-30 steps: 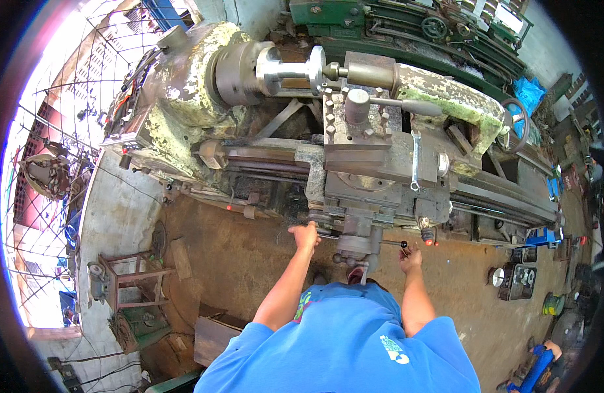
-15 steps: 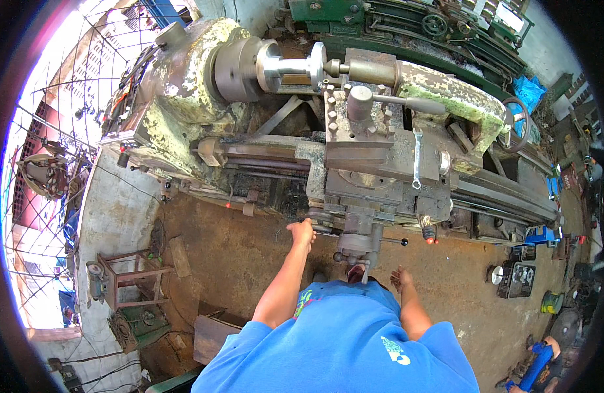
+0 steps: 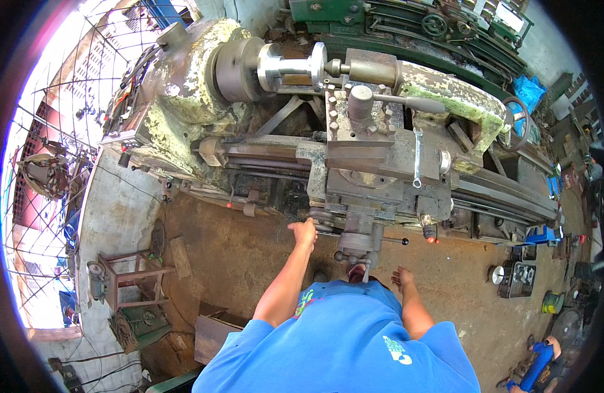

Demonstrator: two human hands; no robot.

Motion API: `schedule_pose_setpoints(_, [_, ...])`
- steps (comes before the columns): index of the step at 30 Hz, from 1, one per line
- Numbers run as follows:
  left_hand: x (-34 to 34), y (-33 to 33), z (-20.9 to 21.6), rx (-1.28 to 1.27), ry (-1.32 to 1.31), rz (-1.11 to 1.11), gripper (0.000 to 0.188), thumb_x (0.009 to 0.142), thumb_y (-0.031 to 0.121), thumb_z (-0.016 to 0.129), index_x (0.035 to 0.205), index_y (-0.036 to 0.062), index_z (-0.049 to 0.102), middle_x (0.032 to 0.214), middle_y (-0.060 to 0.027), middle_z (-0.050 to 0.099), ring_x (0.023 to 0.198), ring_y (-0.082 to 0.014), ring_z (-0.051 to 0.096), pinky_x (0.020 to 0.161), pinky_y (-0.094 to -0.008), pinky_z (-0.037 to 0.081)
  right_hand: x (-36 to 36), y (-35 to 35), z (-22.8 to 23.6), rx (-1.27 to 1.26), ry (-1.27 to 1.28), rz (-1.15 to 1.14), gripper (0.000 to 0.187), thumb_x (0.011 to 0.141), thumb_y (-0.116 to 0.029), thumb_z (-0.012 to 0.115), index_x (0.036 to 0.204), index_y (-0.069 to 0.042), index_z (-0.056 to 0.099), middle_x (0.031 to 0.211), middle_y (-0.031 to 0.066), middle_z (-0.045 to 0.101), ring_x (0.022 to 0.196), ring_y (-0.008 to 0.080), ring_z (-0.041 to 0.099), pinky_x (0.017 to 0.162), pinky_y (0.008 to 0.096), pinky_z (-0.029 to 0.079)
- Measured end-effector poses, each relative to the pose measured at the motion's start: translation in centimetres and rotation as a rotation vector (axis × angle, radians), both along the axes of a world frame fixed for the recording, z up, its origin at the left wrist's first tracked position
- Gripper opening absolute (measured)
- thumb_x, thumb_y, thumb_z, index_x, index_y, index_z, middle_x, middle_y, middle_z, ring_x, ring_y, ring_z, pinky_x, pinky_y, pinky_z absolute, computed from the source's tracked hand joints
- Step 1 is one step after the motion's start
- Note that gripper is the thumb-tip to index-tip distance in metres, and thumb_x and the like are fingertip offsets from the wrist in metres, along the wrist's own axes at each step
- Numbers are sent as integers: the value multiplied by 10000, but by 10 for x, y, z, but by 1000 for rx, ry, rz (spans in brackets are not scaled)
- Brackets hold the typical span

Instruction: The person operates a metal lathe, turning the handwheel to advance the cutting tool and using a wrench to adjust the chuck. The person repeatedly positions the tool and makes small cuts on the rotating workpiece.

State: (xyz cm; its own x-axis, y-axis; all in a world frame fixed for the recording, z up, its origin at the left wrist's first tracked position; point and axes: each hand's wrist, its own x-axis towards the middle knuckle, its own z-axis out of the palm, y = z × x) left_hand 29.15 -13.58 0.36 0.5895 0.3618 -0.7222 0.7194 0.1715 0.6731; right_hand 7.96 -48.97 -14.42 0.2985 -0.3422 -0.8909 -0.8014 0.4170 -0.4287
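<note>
At the front of a large metal lathe, my left hand [image 3: 304,233] is closed on the edge of the carriage handwheel [image 3: 323,217]. My right hand [image 3: 401,278] hangs open with its fingers apart, holding nothing. It is just right of the cross-slide handle [image 3: 357,257] and does not touch it. Beyond, a shiny spool-shaped metal workpiece [image 3: 293,66] sits between the chuck [image 3: 238,69] and the tailstock centre [image 3: 336,67]. The tool post [image 3: 361,105] with its long lever stands in front of the workpiece. On the carriage lies a combination wrench [image 3: 417,157].
A second, green lathe [image 3: 406,26] stands behind. On the left are a wooden stand [image 3: 135,278] and a wire-mesh window [image 3: 50,131]. Black crates [image 3: 519,278] sit on the floor at right. Part of another person in blue [image 3: 537,367] shows at lower right.
</note>
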Motion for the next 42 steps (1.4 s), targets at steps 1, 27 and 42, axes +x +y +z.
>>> schedule_pose_setpoints(1, [1,1,0,-24,19,-22,626,865,202,587,1249,-40,155,620,-91,508,422,-150,448,353,-282,338,-1,-1,-1,23,-28,5,284,961,-323,530,1131,-97,557,1007,127,632,751,271,599,604,397,459])
schedule_pose_setpoints(27, [-105,-45,-96,-685,6,-446,253,944,226,544,1163,119,607,1136,-48,633,1050,-233,587,917,-445,482,70,66,149,173,-383,258,321,955,-290,585,1158,-40,586,1003,78,667,871,198,640,697,344,512])
schedule_pose_setpoints(42, [-82,-58,-221,154,-143,-864,542,651,292,749,1067,-29,617,1064,-272,651,1003,-433,630,877,-482,517,99,138,217,-130,-552,617,690,813,-384,751,1276,54,486,1169,192,629,1081,272,604,938,371,466])
